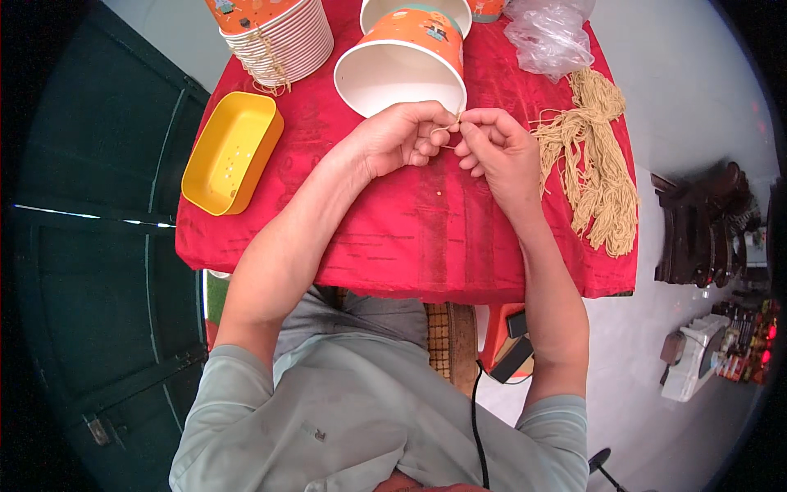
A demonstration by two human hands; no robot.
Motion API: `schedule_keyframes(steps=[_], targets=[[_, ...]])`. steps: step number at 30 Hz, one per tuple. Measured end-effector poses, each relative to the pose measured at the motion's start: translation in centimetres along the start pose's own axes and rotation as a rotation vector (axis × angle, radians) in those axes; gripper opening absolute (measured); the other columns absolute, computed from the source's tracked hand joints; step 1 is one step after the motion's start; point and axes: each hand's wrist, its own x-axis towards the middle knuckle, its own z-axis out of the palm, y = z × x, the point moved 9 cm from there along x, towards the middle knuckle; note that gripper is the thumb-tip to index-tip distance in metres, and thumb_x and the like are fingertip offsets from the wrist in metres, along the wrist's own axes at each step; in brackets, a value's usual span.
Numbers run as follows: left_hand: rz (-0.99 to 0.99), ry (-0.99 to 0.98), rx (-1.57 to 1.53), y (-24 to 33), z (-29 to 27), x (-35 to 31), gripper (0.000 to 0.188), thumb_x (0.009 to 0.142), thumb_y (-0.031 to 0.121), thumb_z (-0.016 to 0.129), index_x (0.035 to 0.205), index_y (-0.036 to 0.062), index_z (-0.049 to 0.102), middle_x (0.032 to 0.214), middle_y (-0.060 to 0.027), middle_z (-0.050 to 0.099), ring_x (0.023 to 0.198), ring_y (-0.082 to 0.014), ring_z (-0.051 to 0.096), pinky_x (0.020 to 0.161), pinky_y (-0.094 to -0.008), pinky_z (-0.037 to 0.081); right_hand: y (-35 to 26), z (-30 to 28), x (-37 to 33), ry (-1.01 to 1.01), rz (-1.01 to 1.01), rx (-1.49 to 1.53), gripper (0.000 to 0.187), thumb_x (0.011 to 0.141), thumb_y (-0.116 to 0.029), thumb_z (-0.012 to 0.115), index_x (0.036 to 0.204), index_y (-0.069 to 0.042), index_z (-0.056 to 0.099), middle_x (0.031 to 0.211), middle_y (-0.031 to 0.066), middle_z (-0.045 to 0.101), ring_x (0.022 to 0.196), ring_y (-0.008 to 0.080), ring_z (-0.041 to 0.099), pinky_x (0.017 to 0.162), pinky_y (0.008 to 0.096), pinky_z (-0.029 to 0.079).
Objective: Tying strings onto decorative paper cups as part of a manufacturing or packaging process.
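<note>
An orange paper bucket (438, 34) with a white inside lies on its side, its mouth toward me. Right at its rim, my left hand (400, 141) and my right hand (502, 152) meet with fingertips pinched together. Between them runs a thin tan string (445, 129), gripped by both; whether it passes through the bucket's rim is hidden by the fingers. A large bundle of similar tan strings (602, 160) lies on the table to the right of my right hand. At the left stands a yellow plastic box (261, 160) with small specks on its bottom.
A red cloth (369, 262) covers the table. Nested paper buckets (287, 53) stand at the back left, with strings hanging from their rims. Another bucket (466, 15) is behind the lying one. A clear plastic bag (551, 39) sits at the back right. Dark green doors (90, 279) flank the left side.
</note>
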Motion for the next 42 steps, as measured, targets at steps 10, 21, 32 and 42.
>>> schedule_keyframes(steps=[10,21,32,42], targets=[[-0.117,-0.113,0.005,-0.3,0.1,-0.1,0.016,0.1,0.025,0.072,0.097,0.0097,0.072,0.071,0.0088,0.058,0.059,-0.0043,0.042,0.052,-0.0221,0.032,0.5,0.1,0.1,-0.038,0.07,0.03,0.021,0.112,-0.018,0.073,0.125,-0.003,0.077,0.092,0.0024,0.079,0.071,0.0058,0.07,0.061,0.0196,0.054],[-0.169,-0.202,-0.018,-0.9,-0.3,0.2,0.019,0.106,0.023,0.069,0.106,0.005,0.077,0.075,0.0082,0.06,0.06,-0.0034,0.043,0.053,-0.0206,0.035,1.2,0.0,0.6,-0.101,0.106,0.06,0.018,0.112,-0.02,0.073,0.12,-0.004,0.076,0.092,0.0021,0.079,0.068,0.0058,0.069,0.058,0.0194,0.053],[-0.093,-0.134,-0.019,-0.9,0.4,0.2,0.015,0.103,0.021,0.07,0.102,0.0067,0.074,0.074,0.0073,0.061,0.06,-0.0037,0.043,0.052,-0.0214,0.034,2.0,-0.4,0.9,-0.117,0.166,0.043,0.023,0.115,-0.027,0.07,0.119,-0.005,0.072,0.086,0.0021,0.075,0.065,0.0078,0.069,0.055,0.021,0.052],[-0.075,-0.083,-0.036,-0.7,-0.1,-0.1,0.016,0.102,0.023,0.07,0.1,0.0065,0.073,0.073,0.0071,0.061,0.059,-0.0044,0.043,0.051,-0.0218,0.033,1.9,0.5,0.3,-0.167,0.284,0.112,0.027,0.118,-0.033,0.064,0.117,-0.008,0.074,0.086,0.0004,0.075,0.066,0.0059,0.07,0.056,0.0193,0.054]])
